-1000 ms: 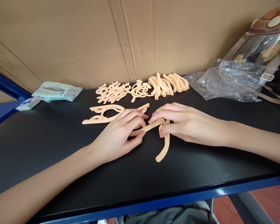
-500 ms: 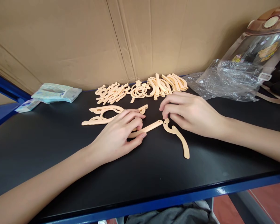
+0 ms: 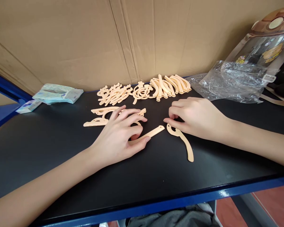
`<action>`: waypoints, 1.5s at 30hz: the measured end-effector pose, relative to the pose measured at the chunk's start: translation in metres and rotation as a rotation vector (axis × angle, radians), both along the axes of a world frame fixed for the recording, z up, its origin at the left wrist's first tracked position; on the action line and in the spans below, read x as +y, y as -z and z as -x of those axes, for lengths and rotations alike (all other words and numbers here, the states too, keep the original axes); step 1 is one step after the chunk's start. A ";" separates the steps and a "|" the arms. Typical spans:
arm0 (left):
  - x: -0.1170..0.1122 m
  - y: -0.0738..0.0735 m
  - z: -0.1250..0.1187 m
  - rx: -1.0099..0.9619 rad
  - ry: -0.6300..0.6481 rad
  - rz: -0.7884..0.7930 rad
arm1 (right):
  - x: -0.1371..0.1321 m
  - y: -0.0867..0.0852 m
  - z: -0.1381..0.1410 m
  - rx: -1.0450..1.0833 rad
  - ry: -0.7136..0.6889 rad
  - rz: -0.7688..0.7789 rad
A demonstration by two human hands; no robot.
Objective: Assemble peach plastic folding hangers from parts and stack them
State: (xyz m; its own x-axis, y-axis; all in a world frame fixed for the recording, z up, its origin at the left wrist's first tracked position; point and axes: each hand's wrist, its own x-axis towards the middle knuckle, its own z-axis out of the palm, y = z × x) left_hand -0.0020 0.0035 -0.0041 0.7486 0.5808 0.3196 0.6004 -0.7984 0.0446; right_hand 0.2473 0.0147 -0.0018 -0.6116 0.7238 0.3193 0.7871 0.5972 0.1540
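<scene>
My left hand (image 3: 121, 135) pinches a pale peach plastic hanger arm (image 3: 156, 130) between thumb and curled index finger. Its holed end sticks out to the right, while the other fingers spread above. My right hand (image 3: 194, 116) has curled fingers and its thumb stretched leftward. Whatever its fingers hold, if anything, is hidden. Just under that thumb, a curved hanger piece (image 3: 186, 143) with a notch and a holed end lies flat on the black table (image 3: 142, 183). Behind my left hand lie folding hangers (image 3: 94, 123), partly covered by it.
Piles of small hanger parts (image 3: 115, 94), hooks (image 3: 142, 90) and long hanger arms (image 3: 170, 85) line the cardboard wall (image 3: 85, 41). A tissue pack (image 3: 58, 93) is at the left. At the right are a crumpled plastic bag (image 3: 241, 82) and a strapped bottle (image 3: 272, 47).
My right hand has shifted slightly right, its fingers curling in and its thumb coming forward. My left fingers have lifted and spread, with the hanger arm's tip a little lower.
</scene>
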 end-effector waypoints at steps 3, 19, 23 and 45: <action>0.000 0.001 0.000 -0.014 0.009 0.013 | 0.001 0.001 -0.001 0.005 -0.045 -0.016; 0.000 0.006 0.002 0.027 0.051 0.205 | 0.004 0.008 -0.004 0.135 -0.139 0.028; -0.001 0.005 0.001 0.014 0.028 0.242 | 0.004 0.005 -0.004 0.083 -0.128 0.016; -0.002 0.000 -0.001 -0.035 0.052 0.257 | 0.000 0.005 0.001 0.246 -0.195 0.174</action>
